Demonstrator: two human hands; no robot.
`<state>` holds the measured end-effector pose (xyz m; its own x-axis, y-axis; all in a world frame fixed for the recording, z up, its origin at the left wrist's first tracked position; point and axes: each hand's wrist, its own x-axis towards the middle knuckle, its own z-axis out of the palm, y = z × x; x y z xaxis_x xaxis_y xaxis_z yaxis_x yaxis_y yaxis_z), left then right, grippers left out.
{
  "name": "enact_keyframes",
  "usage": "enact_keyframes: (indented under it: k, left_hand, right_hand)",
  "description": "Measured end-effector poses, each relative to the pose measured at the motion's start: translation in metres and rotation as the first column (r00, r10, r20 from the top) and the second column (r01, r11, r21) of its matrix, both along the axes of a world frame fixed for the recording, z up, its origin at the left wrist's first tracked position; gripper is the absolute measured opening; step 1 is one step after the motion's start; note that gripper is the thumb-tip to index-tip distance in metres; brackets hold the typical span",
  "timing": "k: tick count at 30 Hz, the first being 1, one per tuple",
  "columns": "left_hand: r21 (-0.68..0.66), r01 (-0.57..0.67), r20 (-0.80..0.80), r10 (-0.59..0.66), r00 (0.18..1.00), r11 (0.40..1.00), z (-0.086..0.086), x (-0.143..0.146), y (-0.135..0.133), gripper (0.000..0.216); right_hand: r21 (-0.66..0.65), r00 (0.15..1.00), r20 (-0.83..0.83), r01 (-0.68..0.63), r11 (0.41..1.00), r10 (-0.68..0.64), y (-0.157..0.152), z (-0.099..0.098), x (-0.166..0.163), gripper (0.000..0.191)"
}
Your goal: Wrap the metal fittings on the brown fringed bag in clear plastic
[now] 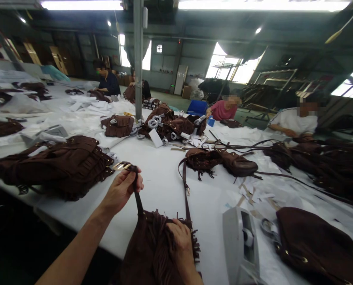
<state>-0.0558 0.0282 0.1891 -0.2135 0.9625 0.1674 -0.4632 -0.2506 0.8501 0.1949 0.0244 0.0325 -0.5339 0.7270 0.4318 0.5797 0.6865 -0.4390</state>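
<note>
A dark brown fringed bag (143, 245) lies at the table's near edge, right in front of me. My left hand (121, 190) pinches its strap (138, 200) near a gold-coloured buckle (123, 166) and holds it up, so the strap runs taut down to the bag's top corner. My right hand (181, 243) rests on the fringe with fingers bent over it; what the fingertips grip, if anything, is hidden. Another part of a strap, with a metal clasp (188, 191), stretches away from the bag's right side across the white table (161, 186).
A grey tape dispenser (243, 245) stands right of the bag, beside another brown bag (315, 241). Stacked brown bags (54, 166) lie at left. More bags (176, 122), tape rolls and paper scraps spread around a metal post (138, 59). Several people sit across the table.
</note>
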Motion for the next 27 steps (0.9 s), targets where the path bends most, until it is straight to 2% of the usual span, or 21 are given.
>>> enact_keyframes:
  k: [1,3,9,12,15,19,22,27]
  left_hand:
    - [0.003,-0.009,-0.009,0.009,1.000,1.000,0.002,-0.001,-0.004,0.018]
    - [-0.053,-0.046,-0.045,0.044,0.998,0.998,-0.006,-0.004,-0.015,0.019]
    - [-0.272,-0.219,-0.062,0.210,0.976,0.937,-0.067,-0.010,-0.054,0.032]
    - [-0.328,-0.183,-0.079,0.166,0.983,0.927,-0.077,-0.006,-0.068,0.040]
    - [-0.351,-0.063,-0.147,0.011,0.989,0.934,-0.065,0.004,-0.075,0.041]
    - [-0.254,0.086,-0.237,-0.149,0.960,0.963,-0.029,0.020,-0.074,0.037]
    - [-0.201,0.134,-0.298,-0.191,0.935,0.970,-0.007,0.034,-0.067,0.040]
    - [-0.225,0.146,-0.427,-0.233,0.874,0.963,0.013,0.063,-0.069,0.043]
  right_hand:
    - [0.021,1.000,0.000,-0.007,1.000,0.007,0.000,-0.002,0.001,0.035]
    - [0.064,1.000,-0.011,-0.002,0.998,0.002,0.000,-0.007,0.004,0.036]
    - [0.107,0.992,-0.059,0.119,0.987,-0.113,0.000,-0.020,0.010,0.046]
    - [0.096,0.992,-0.046,0.123,0.988,-0.119,0.000,-0.021,0.011,0.043]
    - [0.092,0.992,0.006,0.125,0.988,-0.126,-0.001,-0.019,0.009,0.035]
    - [0.088,0.990,0.047,0.129,0.988,-0.133,-0.003,-0.017,0.004,0.027]
    - [0.080,0.991,0.033,0.129,0.988,-0.132,-0.003,-0.016,0.003,0.022]
    - [0.032,0.989,-0.007,0.147,0.989,-0.147,-0.005,-0.012,0.005,0.022]
